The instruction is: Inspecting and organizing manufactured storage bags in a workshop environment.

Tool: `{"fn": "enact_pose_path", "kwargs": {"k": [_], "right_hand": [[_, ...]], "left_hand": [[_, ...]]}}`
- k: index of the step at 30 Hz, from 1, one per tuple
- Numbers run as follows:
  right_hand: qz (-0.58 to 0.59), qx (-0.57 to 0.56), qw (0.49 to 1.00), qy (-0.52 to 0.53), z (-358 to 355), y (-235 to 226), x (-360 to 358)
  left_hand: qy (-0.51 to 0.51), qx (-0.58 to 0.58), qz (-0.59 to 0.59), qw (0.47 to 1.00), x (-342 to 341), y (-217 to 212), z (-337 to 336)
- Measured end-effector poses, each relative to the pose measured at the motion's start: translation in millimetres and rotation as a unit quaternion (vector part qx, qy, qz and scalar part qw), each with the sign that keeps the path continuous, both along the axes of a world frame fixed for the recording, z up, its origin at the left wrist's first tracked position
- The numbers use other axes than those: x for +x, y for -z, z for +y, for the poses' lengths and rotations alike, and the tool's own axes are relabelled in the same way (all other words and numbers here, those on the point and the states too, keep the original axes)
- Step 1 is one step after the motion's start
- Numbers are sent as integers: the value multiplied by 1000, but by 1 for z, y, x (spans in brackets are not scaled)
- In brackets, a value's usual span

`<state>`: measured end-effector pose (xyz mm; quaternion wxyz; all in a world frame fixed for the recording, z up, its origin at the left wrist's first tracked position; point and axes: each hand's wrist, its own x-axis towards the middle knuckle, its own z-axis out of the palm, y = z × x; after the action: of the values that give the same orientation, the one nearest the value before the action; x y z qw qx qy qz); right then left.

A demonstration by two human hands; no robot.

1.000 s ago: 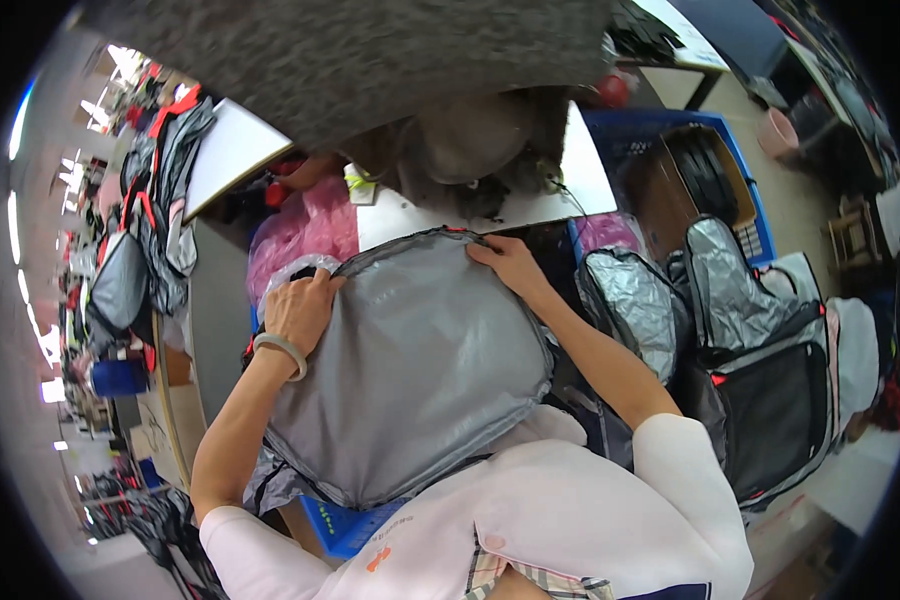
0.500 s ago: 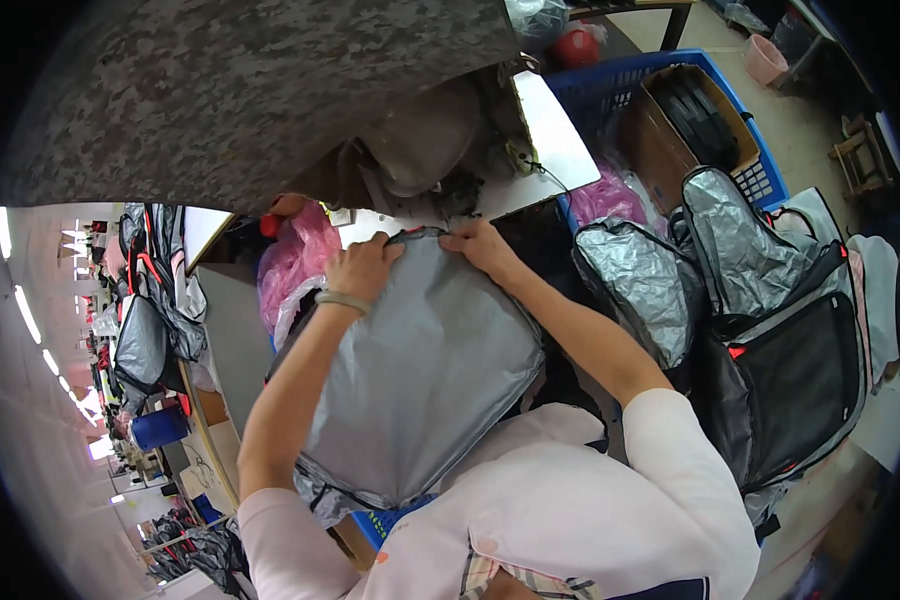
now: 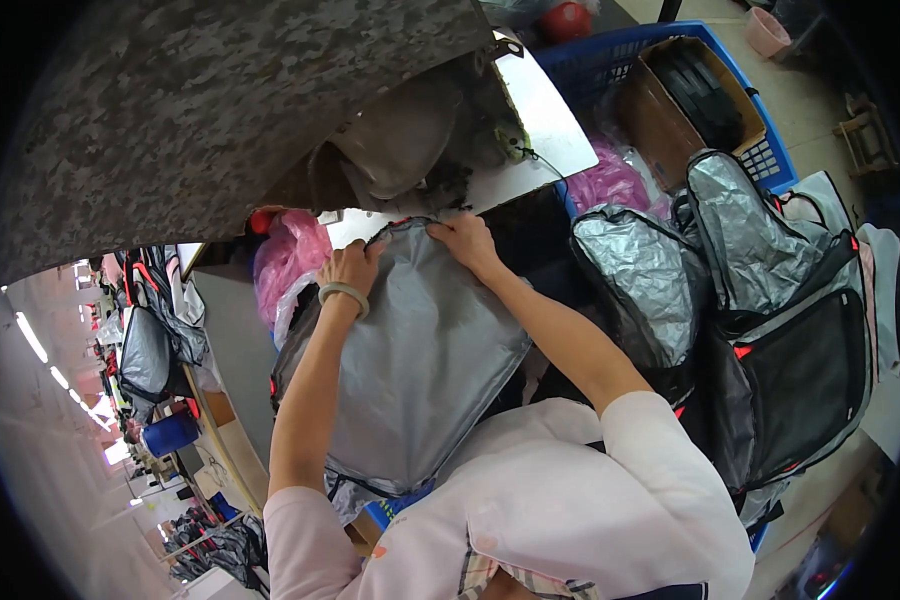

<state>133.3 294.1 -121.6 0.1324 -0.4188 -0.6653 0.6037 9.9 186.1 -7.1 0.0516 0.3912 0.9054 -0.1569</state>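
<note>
A large silver-grey bag [image 3: 410, 350] with dark piped edges lies spread across my lap, its far edge raised to the white worktop [image 3: 545, 120]. My left hand [image 3: 350, 268], with a pale band round the wrist, grips the left part of that far edge, fingers closed. At the right part of the same edge, my right hand [image 3: 467, 245] pinches the fabric. Just beyond the hands stands a pale, rounded machine head [image 3: 400, 140], perhaps a sewing machine, partly hidden by a camouflage-patterned surface [image 3: 220, 120].
On the right are silver-lined bags [image 3: 640, 285] and a black bag panel [image 3: 810, 380]. A blue crate [image 3: 710, 40] behind them holds an open cardboard box [image 3: 655, 110]. Pink plastic [image 3: 290, 255] bunches left of my hands. More bags [image 3: 150, 345] hang at the far left.
The bag and both hands have shifted slightly left and farther away in the picture. The view has tilted a little. Both hands keep their hold on the far edge.
</note>
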Motion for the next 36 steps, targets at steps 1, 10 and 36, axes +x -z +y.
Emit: {"fn": "enact_pose_path", "kwargs": {"k": [1, 10, 36], "right_hand": [[5, 6, 1000, 2, 2, 4, -6], [-30, -42, 999, 5, 40, 44, -36], [44, -67, 997, -17, 67, 84, -33]], "left_hand": [[0, 7, -2, 1000, -2, 2, 2], [34, -27, 8, 999, -24, 29, 41], [18, -37, 52, 998, -11, 46, 72]]}}
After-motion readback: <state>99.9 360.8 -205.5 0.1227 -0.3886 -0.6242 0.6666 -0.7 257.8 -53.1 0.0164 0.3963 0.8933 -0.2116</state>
